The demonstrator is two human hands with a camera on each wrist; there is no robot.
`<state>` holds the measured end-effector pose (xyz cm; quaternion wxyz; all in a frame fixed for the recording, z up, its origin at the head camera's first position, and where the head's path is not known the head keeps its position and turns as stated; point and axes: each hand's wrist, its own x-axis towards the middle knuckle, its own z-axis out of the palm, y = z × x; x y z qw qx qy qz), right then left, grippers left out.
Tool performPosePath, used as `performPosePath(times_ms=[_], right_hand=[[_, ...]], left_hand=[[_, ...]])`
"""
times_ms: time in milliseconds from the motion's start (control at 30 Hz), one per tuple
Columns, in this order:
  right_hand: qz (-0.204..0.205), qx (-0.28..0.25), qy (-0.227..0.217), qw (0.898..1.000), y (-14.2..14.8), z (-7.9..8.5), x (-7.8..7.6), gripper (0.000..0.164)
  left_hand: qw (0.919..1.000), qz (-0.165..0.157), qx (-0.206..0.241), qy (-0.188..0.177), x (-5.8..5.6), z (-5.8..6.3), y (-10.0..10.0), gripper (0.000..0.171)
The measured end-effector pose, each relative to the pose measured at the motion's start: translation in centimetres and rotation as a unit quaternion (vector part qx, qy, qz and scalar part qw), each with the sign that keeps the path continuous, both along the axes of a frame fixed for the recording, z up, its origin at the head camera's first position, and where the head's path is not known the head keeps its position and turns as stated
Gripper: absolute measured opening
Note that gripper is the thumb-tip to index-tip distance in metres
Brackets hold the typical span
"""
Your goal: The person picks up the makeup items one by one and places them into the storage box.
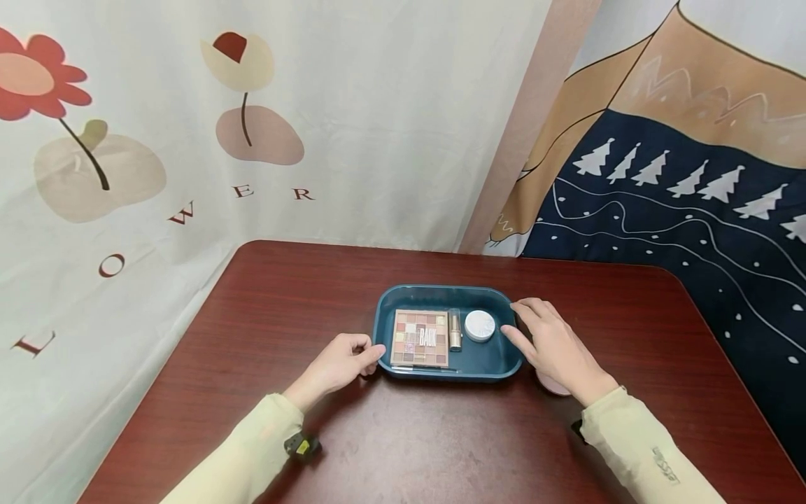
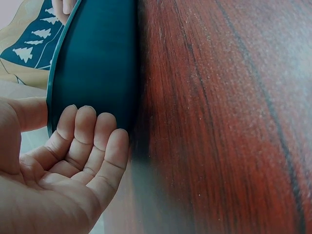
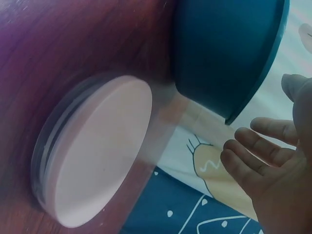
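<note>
A teal plastic tray [image 1: 483,362] holds an eyeshadow palette [image 1: 409,337], a gold lipstick tube [image 1: 455,332] and a small round white-lidded jar [image 1: 480,326]. Along the palette's front edge lies a thin dark stick [image 1: 434,369]. My left hand [image 1: 345,360] pinches the tray's left end, thumb at the rim and fingertips [image 2: 85,117] against the outer wall. Over by the right end, my right hand [image 1: 557,350] has its fingers spread near the rim, holding nothing. Partly beneath that hand is a round pink-lidded case [image 3: 105,151] with a clear base, outside the tray.
The reddish-brown wooden table [image 1: 264,301] has rounded far corners. Behind it hang a pale flower-print curtain [image 1: 378,140] and a dark blue cloth with white trees [image 1: 680,210].
</note>
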<state>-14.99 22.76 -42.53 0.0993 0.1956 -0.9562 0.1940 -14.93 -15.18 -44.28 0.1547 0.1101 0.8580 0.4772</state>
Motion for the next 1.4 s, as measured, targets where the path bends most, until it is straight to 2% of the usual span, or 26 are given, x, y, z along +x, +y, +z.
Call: performPosePath(times_ms=[533,1033,1267,1400], right_hand=[[-0.018,0.003,0.002,1.0,1.9,0.1,1.3,0.048],[-0.042,0.022,-0.071,0.996,3.3,0.2,2.4,0.062],[-0.028,0.032,-0.047,0.998,3.8,-0.3,2.7,0.061],[-0.025,0.042,-0.048,0.998,4.0,-0.5,2.9,0.063]], left_hand=[[1.0,-0.004,-0.002,0.008,0.0,0.2,-0.1,0.038],[1.0,-0.003,-0.004,0.004,0.0,0.2,0.0,0.039],[1.0,0.002,0.0,-0.004,-0.1,0.0,0.0,0.039],[0.9999,0.006,-0.003,-0.008,-0.2,-0.1,0.1,0.04]])
